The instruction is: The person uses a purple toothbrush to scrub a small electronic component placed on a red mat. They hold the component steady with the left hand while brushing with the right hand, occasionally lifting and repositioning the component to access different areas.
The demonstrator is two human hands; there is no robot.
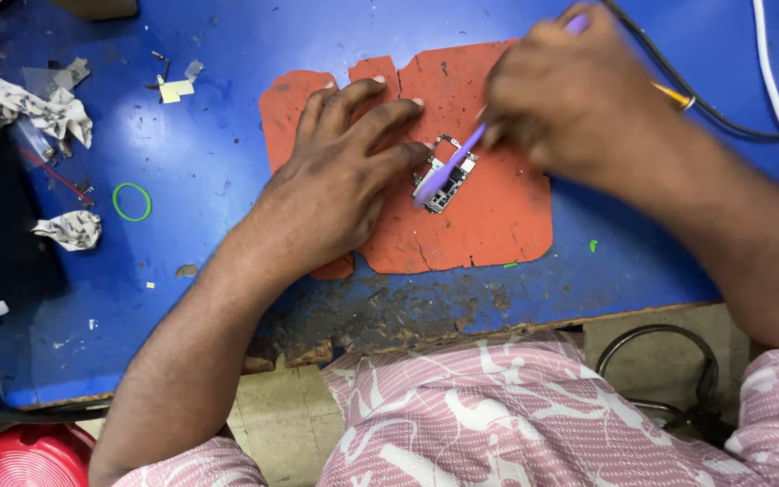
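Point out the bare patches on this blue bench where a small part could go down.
Free: blue table between the green ring and orange mat; also the top strip. Crowded: the circuit board under both hands, and the scraps at left.

Brush on a small circuit board

Left hand [344, 171] flat on cracked orange mat [498, 216], fingertips pinning a small circuit board [448, 176]. Right hand [570, 90] gripping a purple brush [448, 167], bristle end resting on the board. Blue table [209, 225] worn at the near edge. Green ring [132, 201] and crumpled paper scraps [69, 230] well off to the left.
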